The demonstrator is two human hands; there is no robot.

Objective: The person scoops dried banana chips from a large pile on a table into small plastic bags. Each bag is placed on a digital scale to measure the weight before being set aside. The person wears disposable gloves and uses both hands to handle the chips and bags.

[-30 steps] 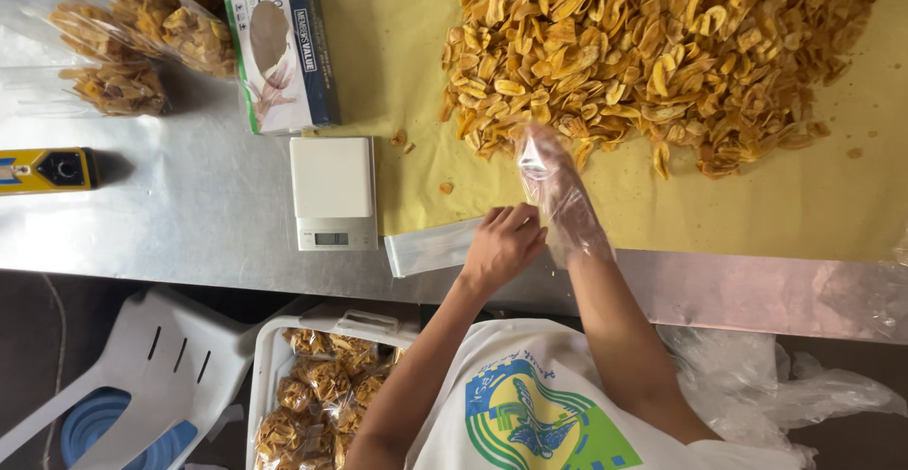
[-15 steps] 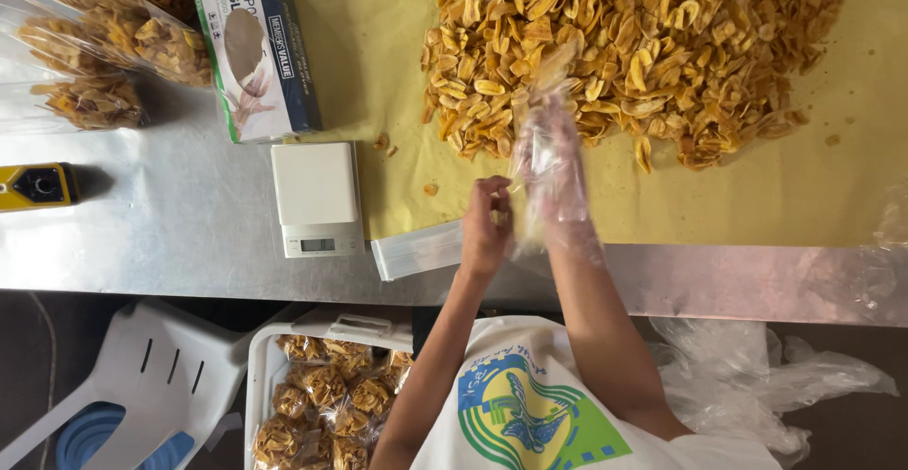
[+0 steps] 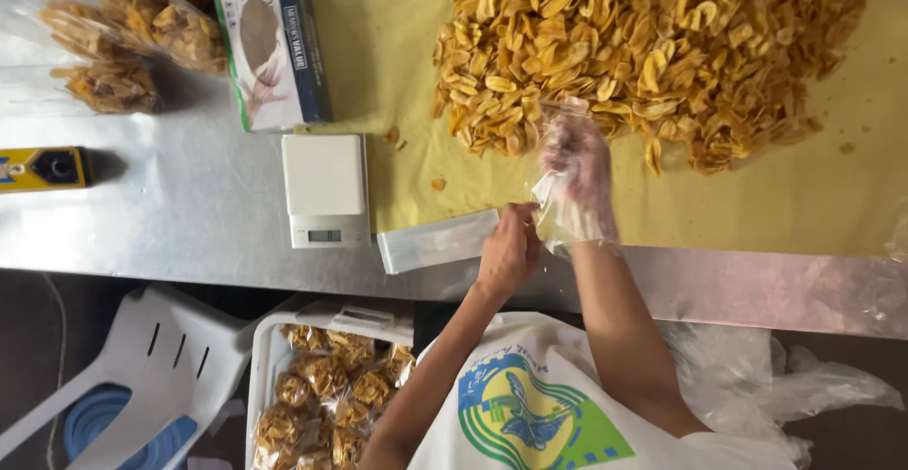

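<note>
My right hand (image 3: 572, 163) sits inside a loose clear plastic glove (image 3: 567, 219), fingers spread at the near edge of a big pile of yellow fried chips (image 3: 643, 44). My left hand (image 3: 509, 248) pinches the cuff of that glove at the right wrist. The chips lie on a yellow sheet (image 3: 757, 196) spread over a metal table (image 3: 189, 215). Just left of my left hand lies a flat stack of clear bags (image 3: 437, 240).
A white digital scale (image 3: 324, 189) stands left of the sheet, with a box of disposable gloves (image 3: 270, 40) behind it. Filled chip bags (image 3: 123, 44) and a yellow-black tool (image 3: 43, 167) are at far left. Below the table edge: a crate of bagged chips (image 3: 326, 390), a white chair (image 3: 161, 356), crumpled plastic (image 3: 776, 385).
My right hand has gone forward from the table edge to the chip pile, the glove sliding further down onto it. My left hand stayed at the cuff.
</note>
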